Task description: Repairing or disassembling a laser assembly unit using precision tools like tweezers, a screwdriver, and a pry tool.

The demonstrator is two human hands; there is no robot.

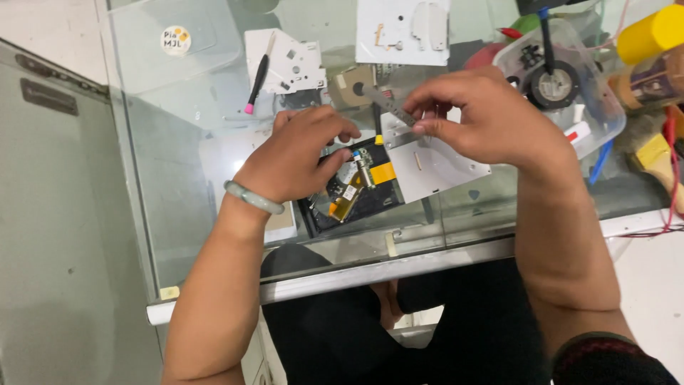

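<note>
An opened black disc drive (356, 192) with orange ribbon cable and a small metal motor lies on the glass table (178, 178). My left hand (299, 153), a pale green bangle on its wrist, rests on the drive and steadies it with fingers spread over its left side. My right hand (477, 117) pinches a thin grey metal strip (385, 102) between thumb and fingers, just above the drive's far edge. A grey metal cover plate (434, 167) lies right of the drive, under my right hand.
A pink-tipped black tool (256, 78) lies on a white metal plate (292, 60) at the back. Another white plate (402, 32) lies farther back. A clear plastic box (570, 78) with a wheel stands right, beside a yellow cylinder (652, 32). The table's front edge runs above my knees.
</note>
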